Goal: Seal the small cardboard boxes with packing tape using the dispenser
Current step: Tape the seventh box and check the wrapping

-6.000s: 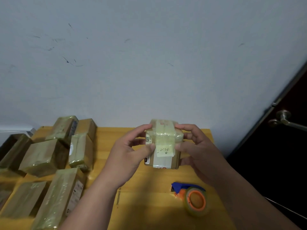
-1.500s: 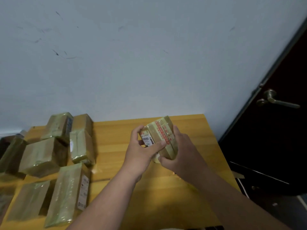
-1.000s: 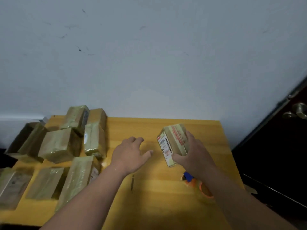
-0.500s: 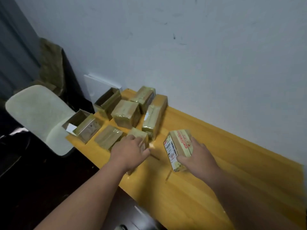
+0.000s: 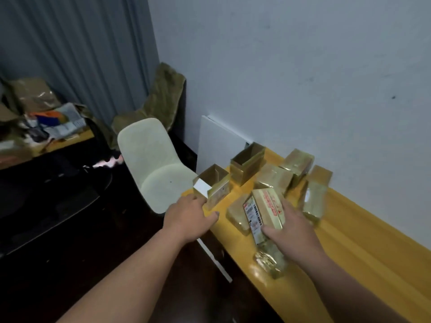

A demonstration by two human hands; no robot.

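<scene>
Fingers of the right hand (image 5: 292, 226) curl round a taped box with a red-printed label (image 5: 267, 212), thumb on its near side, holding it tilted just above the yellow table (image 5: 363, 248). A barcode sticker shows on the box's left face. Under and beside this held box lie other tape-wrapped boxes: one flat one (image 5: 238, 214) touching its left side, and one shiny one (image 5: 270, 259) nearer the camera, partly covered by the right wrist.

Left of the held box, the left hand (image 5: 190, 216) reaches toward an open cardboard box (image 5: 213, 184) at the table's left end. Its fingertips are at that box's white flap, with the thumb spread apart to the right. Whether the fingers actually pinch the flap or only touch it cannot be told, as the back of the hand hides them.

Behind the held box, toward the pale wall (image 5: 291, 78), stand a second open box (image 5: 247, 163) and a cluster of wrapped boxes (image 5: 293, 169), some blurred. A white board (image 5: 217, 143) leans on the wall at the table's end.

Left of the table stands a pale green chair (image 5: 151, 164), with an olive cloth (image 5: 161, 99) behind it and a grey curtain (image 5: 77, 47) beyond. The tape dispenser is out of view.
</scene>
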